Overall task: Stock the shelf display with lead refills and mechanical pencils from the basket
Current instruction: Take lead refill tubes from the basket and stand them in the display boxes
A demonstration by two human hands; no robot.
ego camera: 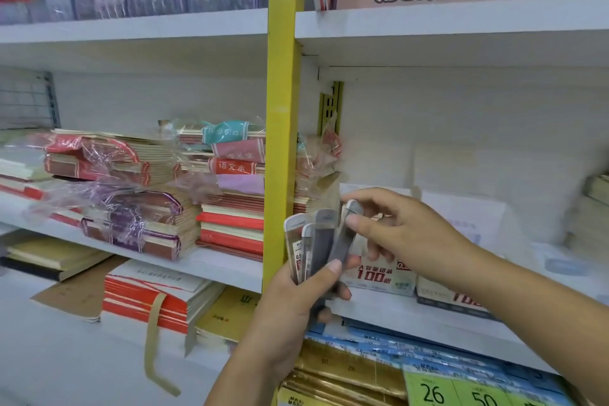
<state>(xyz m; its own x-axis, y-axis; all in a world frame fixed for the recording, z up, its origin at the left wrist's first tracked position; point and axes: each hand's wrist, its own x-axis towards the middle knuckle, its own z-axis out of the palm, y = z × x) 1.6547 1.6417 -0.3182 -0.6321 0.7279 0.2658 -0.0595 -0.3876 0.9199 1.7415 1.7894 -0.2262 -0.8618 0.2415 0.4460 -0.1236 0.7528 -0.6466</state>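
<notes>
Centrally, the left hand (296, 303) grips a fan of slim lead refill cases (311, 241). Its thumb lies across their lower fronts and its fingers are curled tight behind them. The cases are flat, narrow and round-topped, some white with printed labels, others smoky grey plastic, and they spread upward toward twelve and one o'clock from the fist.

The right hand (395, 227), at about two o'clock from the left, pinches the rightmost case (346, 236) near its upper end. Its thumb is on the near face and its forefinger is hooked over the top, with the other fingers loosely curled below. That case tilts away from the rest, its foot still within the left hand's hold.

Just behind both hands, at three o'clock, printed cardboard display boxes (379, 278) stand on a white shelf (412, 320), beside a yellow upright (283, 109). At nine o'clock lie stacked notebooks (148, 208) in crinkled clear wrap.
</notes>
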